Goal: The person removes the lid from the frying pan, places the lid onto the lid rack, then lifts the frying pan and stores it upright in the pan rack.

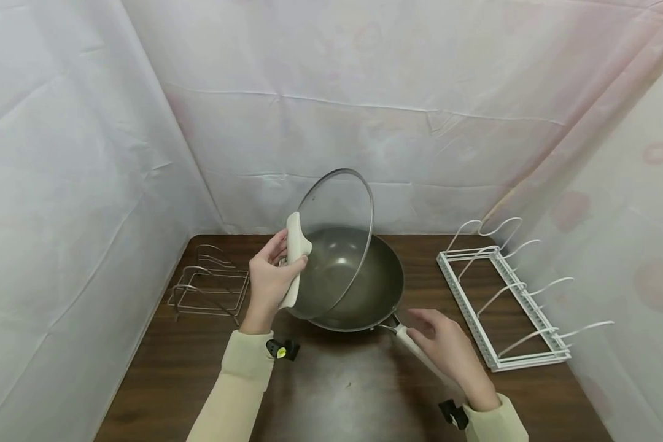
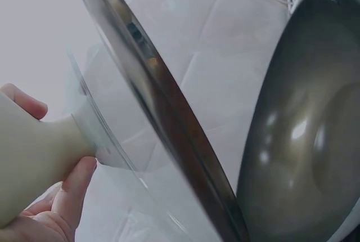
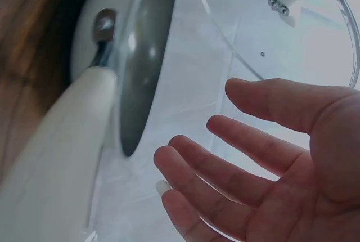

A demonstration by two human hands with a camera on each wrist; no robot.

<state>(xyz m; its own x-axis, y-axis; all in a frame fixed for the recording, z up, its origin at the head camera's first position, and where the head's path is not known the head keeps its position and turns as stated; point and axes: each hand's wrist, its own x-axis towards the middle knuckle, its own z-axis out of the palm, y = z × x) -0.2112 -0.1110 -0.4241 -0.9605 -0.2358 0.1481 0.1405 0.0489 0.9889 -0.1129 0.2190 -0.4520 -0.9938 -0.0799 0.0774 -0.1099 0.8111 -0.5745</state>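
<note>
**Glass lid [image 1: 334, 245] tipped on edge above the pan [image 1: 380, 285], gripped in the left hand [image 1: 269, 273]**

The glass lid is up over the left part of the pan, standing steeply tilted, its lid handle [image 1: 296, 261] turned to the pan's left and its metal rim [image 1: 372, 212] toward the pan's right. Part of the pan's dark, shiny inside shows through the clear glass. Whether the lid's lower edge touches the pan, I cannot tell. In the right wrist view, two screw heads [image 3: 279, 7] show where the lid handle meets the glass, and a small round hole [image 3: 262, 54] sits in the glass.

The left hand is at the pan's left side, its thumb on one side of the pale lid handle and its fingers bent round the other, gripping it.

The right hand [image 1: 444, 347] is to the near right of the pan, above the pale pan handle [image 1: 420, 353], which slants from the pan toward the person. Its fingers are open, slightly bent and spread, and the right wrist view shows them apart from the pan handle.

The pan rests on the dark wooden table [image 1: 155, 374]. A small metal wire rack [image 1: 210, 293] stands to the left of the pan; a longer white rack [image 1: 469, 313] with upright loops stands to its right. Behind the pan hangs a pale, creased sheet [image 1: 337, 123].
</note>
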